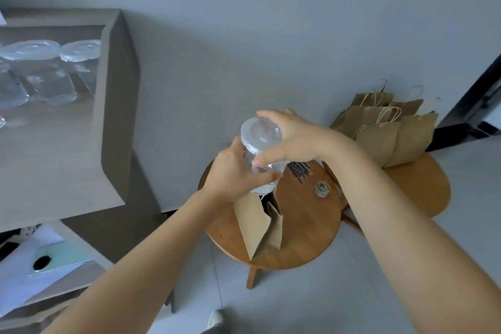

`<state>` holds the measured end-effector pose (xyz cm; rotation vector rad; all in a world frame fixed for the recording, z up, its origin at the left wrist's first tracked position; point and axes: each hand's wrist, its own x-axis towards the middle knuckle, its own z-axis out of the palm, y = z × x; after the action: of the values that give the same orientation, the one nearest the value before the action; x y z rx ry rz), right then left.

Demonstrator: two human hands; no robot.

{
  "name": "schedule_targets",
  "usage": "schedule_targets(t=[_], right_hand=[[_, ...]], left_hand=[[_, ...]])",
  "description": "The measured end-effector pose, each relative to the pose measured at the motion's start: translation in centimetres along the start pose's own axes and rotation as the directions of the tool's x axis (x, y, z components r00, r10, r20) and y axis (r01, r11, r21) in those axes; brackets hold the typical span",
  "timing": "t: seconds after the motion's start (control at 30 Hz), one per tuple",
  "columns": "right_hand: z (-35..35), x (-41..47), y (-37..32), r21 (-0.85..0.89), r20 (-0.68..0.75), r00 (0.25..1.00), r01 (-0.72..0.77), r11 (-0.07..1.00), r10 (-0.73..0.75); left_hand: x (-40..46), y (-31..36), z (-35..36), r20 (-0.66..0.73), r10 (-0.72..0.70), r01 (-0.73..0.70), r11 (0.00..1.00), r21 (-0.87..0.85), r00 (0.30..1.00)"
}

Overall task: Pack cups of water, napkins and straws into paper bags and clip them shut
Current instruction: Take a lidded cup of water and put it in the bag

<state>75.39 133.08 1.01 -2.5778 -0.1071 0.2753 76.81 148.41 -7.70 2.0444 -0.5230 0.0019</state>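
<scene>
Cup (260, 144) — lidded, holding water — gripped by both hands above open bag (257, 225).

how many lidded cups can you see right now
At least 4: one cup held by both hands above the bag, three on the shelf at left. More may be cut off.

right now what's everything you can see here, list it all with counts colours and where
held cup: one, clear, lidded, above open bag
open bag: one, brown, near stool
near stool: one, wooden, centre
straws: bundle, dark, near stool
clip tub: one, clear, near stool
packed bags: several, brown, far stool
far stool: one, wooden, right
shelf cups: at least three, clear, grey shelf
left hand: grips cup's side
right hand: grips lid
</scene>
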Motion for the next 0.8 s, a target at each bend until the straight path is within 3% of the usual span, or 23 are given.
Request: schedule_targets(t=[0.1,0.17,0.27,0.37,0.6,0.73,0.8], right_hand=[[1.0,1.1,2.8,0.008,-0.038,0.998,-0.042,0.999,0.043],[1.8,1.7,4.7,-0.005,-0.038,0.997,-0.073,0.997,0.073],[3.1,2.2,7.4,-0.028,-0.013,0.994,-0.110,0.994,0.110],[3.5,2.9,9.1,0.005,0.014,0.988,-0.157,0.988,0.157],[3.8,4.1,10.5,0.079,0.044,0.985,-0.169,0.982,0.166],[4.4,5.0,11.2,0.095,0.084,0.985,-0.156,0.983,0.148],[4.9,5.5,11.5,0.092,0.104,0.986,-0.142,0.986,0.132]], left_hand=[[1.8,-2.5,1.3,0.227,-0.013,0.042,0.992,-0.122,0.974],[3.3,-5.4,2.0,0.303,-0.043,0.108,0.974,-0.200,0.952],[5.4,-9.6,3.6,0.217,-0.186,0.191,0.982,-0.002,0.958],[7.6,-11.5,5.6,0.175,-0.221,0.195,0.968,0.155,0.959],[9.5,-13.9,7.6,0.349,-0.304,0.201,0.932,0.300,0.887],[10.3,-14.6,6.9,0.348,-0.389,0.317,0.916,0.248,0.853],[10.7,-14.8,6.8,0.382,-0.446,0.312,0.878,0.363,0.810]])
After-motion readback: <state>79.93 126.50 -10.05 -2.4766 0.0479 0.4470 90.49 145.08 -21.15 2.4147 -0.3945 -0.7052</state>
